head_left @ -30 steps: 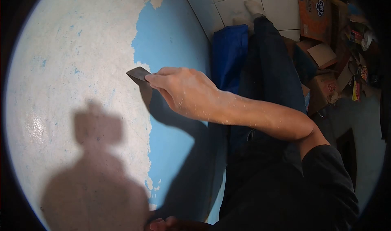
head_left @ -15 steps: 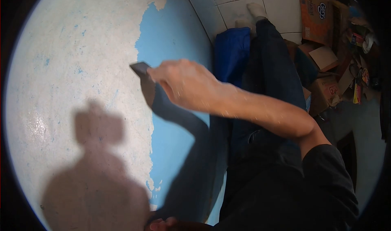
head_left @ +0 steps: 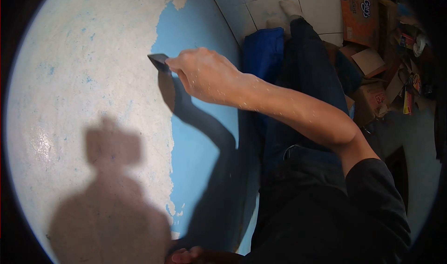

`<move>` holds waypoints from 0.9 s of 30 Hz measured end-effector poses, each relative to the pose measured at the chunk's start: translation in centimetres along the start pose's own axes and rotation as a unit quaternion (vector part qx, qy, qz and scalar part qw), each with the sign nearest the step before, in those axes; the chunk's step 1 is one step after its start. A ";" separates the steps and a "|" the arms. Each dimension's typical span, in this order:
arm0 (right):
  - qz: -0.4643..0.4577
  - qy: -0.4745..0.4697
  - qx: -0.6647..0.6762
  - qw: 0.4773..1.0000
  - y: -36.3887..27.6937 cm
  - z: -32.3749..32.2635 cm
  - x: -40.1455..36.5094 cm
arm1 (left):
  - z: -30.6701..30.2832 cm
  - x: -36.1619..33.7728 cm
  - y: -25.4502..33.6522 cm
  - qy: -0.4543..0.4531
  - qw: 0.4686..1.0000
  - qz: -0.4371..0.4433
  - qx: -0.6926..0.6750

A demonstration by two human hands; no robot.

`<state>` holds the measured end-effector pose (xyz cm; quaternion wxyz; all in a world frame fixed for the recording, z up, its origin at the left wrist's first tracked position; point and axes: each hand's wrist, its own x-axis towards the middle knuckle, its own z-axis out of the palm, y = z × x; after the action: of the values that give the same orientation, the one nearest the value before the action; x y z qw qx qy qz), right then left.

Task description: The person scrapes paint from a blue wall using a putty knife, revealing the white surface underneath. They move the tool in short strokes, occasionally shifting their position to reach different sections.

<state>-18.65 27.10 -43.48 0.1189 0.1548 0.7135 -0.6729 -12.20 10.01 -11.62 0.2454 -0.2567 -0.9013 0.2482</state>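
Note:
Against the wall, my right hand [head_left: 202, 75] pinches a dark, flat-bladed scraper [head_left: 159, 61]. The blade's pointed corner lies at the border between the whitish, bare-looking wall surface [head_left: 107, 78] and the light blue paint [head_left: 186, 36]. That border is ragged. At the bottom edge, my left hand [head_left: 187, 255] shows only in part, low beside the wall, with its fingers curled; what it holds, if anything, is hidden. Shadows of my head, body and arm fall across the wall.
A blue bag or cloth [head_left: 263, 52] lies between the wall and my outstretched leg [head_left: 314, 54]. White floor tiles [head_left: 274, 8] show beyond. To the right are an orange carton [head_left: 358, 17], an open cardboard box [head_left: 368, 61] and piled clutter.
My right hand and the scraper have moved up in the view along the ragged paint border. The curled left hand is nearly unchanged.

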 end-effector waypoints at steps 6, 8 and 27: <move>-0.025 0.009 0.027 0.999 -0.6 0.7 -2.2 | 0.6 0.3 -0.4 0.021 0.988 0.128 -0.085; -0.018 0.013 0.027 0.999 -0.4 0.5 -1.5 | 0.5 0.0 -0.6 0.017 0.989 0.136 -0.059; -0.005 0.025 0.040 0.999 1.0 1.2 -2.4 | -0.6 -1.9 -3.1 0.021 0.991 0.130 0.025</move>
<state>-16.06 25.76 -43.55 0.0916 0.1724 0.6898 -0.6971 -11.48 6.84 -9.98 0.2363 -0.3705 -0.8486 0.2946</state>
